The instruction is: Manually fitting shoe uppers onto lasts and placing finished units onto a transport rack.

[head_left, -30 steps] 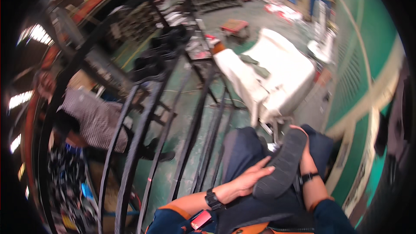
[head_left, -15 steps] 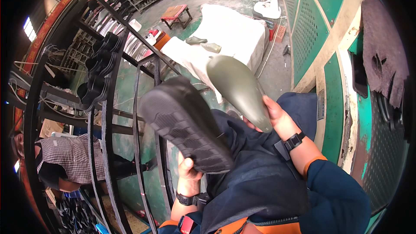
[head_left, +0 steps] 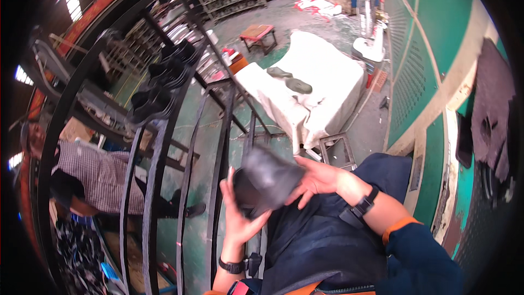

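Note:
A black shoe point(head_left: 270, 177), blurred by motion, is held between my two hands in front of my lap. My left hand point(head_left: 243, 224) grips it from the left and below, thumb and fingers around the opening side. On the other side, my right hand point(head_left: 322, 180) has its fingers closed against the rounded end. Beyond them, two green shoe lasts, a darker one point(head_left: 279, 72) and a broader one point(head_left: 298, 86), lie on a white cloth point(head_left: 327, 68) draped over a low surface.
At my left stands a black metal rack point(head_left: 155, 196) with several black shoes point(head_left: 155, 98) on it. Behind its bars is a person in a checked garment point(head_left: 101, 172). Green machine panels point(head_left: 406, 76) rise on the right. A small red-topped stool point(head_left: 257, 33) and a fan point(head_left: 367, 8) stand farther back.
The green last has left my right hand, which now holds the black shoe together with my left. The shoe has turned from sole-up to showing its opening. The view has shifted.

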{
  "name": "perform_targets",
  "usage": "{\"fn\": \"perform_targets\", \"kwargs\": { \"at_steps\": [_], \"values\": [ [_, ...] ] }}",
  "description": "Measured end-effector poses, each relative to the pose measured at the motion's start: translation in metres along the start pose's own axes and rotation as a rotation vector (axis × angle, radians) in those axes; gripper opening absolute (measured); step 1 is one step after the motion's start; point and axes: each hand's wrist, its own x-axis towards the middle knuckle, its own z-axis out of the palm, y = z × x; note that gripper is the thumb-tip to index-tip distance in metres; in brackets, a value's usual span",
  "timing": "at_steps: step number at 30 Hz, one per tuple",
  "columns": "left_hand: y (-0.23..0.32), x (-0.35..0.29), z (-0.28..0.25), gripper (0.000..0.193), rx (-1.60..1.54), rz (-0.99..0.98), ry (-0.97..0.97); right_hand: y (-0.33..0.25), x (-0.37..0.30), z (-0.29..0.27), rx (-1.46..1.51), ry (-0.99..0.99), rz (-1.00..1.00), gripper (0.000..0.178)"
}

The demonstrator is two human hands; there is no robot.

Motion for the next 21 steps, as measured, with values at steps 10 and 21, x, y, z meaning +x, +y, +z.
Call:
{"fn": "perform_targets", "kwargs": {
  "at_steps": [10,21],
  "values": [
    [0.038,0.018,0.024,0.031,0.317,0.215,-0.212,-0.004,0.017,0.079,-0.993,0.148,-0.632,0.064],
    [0.089,0.096,-0.131,0.035,1.023,-0.041,0.348,-0.022,0.031,0.078,-1.192,0.230,-0.403,0.040]
  ]
}}
